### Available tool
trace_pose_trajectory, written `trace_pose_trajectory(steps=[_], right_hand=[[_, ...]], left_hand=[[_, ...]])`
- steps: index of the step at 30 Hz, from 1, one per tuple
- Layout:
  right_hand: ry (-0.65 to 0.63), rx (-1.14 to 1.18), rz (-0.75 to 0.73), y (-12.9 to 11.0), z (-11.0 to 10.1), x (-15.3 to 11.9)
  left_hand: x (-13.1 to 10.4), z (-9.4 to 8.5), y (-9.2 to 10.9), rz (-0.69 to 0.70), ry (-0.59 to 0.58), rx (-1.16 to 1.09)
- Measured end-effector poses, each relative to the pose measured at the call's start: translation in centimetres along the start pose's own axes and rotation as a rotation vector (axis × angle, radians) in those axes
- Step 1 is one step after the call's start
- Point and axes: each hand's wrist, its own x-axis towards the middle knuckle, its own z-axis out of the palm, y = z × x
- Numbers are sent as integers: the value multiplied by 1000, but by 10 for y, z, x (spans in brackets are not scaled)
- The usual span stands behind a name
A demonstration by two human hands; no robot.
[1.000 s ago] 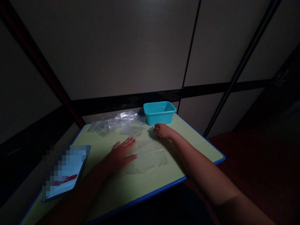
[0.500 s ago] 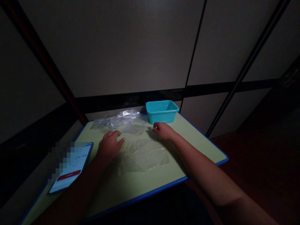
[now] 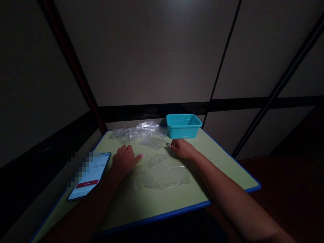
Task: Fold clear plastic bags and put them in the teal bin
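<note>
A clear flat plastic bag (image 3: pixel 165 175) lies spread on the table in front of me. My left hand (image 3: pixel 125 160) rests at its upper left, holding nothing that I can see, thumb stretched out apart from the bent fingers. Above the bag's upper right, my right hand (image 3: pixel 183 149) has its fingers curled together towards the thumb; anything between them is hidden or too small to make out. Just left of those fingertips lies a small translucent plastic packet (image 3: pixel 153 142). Behind it sits a crumpled heap of clear plastic (image 3: pixel 141 131).
A turquoise plastic tub (image 3: pixel 184 131) stands at the table's back right, beyond my right hand. On the left lies a phone (image 3: pixel 89 180) with a lit screen, close to my left forearm. The yellow-green table (image 3: pixel 141 212) has a blue edge and stands against dark panelled doors.
My view has shifted, so the table and things on it sit further right and slightly lower. My left fingers look more bent. Over the table, my right hand has hardly moved.
</note>
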Motion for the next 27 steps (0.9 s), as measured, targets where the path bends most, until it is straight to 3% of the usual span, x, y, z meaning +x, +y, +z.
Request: trace_pose_trajectory(steps=[10, 17, 20, 27], right_hand=[[-47, -24, -25, -2, 1, -2], [-55, -19, -28, -2, 2, -1], [-52, -11, -32, 0, 4, -1], [-40, -5, -33, -2, 3, -3]], left_hand=[[3, 0, 1, 45, -50, -88], [6, 5, 3, 3, -80, -401], [7, 7, 5, 23, -13, -537], [9, 6, 5, 88, 270, -765]])
